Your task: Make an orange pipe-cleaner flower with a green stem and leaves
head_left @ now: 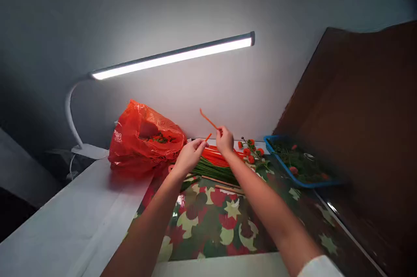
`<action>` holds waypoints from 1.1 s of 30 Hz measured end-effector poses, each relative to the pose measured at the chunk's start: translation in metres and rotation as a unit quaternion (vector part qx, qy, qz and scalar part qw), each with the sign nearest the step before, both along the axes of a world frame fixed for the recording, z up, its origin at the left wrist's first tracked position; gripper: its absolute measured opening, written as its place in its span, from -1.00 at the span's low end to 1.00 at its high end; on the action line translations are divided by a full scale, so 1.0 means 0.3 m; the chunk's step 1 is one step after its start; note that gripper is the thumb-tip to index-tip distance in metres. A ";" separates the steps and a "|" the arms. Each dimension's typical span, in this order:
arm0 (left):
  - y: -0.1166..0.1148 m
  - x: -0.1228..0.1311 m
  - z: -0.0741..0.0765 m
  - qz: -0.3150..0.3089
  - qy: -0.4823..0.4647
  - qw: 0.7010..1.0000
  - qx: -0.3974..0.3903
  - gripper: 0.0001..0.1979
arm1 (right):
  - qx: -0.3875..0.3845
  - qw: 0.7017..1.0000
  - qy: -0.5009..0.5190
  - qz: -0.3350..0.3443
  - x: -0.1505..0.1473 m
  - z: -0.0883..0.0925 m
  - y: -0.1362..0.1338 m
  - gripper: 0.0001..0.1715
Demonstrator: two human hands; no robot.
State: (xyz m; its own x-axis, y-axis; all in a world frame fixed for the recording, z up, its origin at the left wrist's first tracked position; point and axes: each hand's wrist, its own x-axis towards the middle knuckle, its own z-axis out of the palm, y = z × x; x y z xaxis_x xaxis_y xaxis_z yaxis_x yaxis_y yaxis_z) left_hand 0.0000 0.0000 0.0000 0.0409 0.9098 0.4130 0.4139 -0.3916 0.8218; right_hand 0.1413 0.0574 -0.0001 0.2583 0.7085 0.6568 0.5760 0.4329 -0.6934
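Note:
My left hand [192, 154] is closed, thumb against fingers, on a short orange pipe cleaner [208, 136] whose end sticks up past the fingertips. Beside it and slightly higher, my right hand [224, 140] pinches another orange length of pipe cleaner [208, 118], which slants up to the left and bends at its tip. Whether the two lengths join is hidden by the fingers. Below both hands lie a bundle of red-orange pipe cleaners [213, 155] and a bundle of green pipe cleaners [211, 170].
Left stands a red plastic bag [127, 142] with flowers inside. Orange flowers on stems [250, 151] lie right of the bundles, near a blue basket [293, 179] of greenery. Thin wooden sticks [228, 189] rest on the patterned mat [208, 225]. A lit lamp [176, 57] hangs above.

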 end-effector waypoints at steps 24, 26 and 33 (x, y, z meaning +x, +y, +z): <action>-0.051 0.030 0.068 -0.073 -0.178 0.981 0.022 -0.59 | -0.231 0.929 -0.141 0.253 0.201 0.029 -0.294 -0.82; -0.049 0.028 0.067 -0.082 -0.177 0.981 0.022 -0.59 | -0.233 0.927 -0.137 0.261 0.202 0.031 -0.294 -0.83; -0.068 0.067 0.045 -0.173 -0.161 0.971 -0.035 -0.66 | -0.134 0.952 0.004 0.275 0.140 0.040 -0.341 -0.66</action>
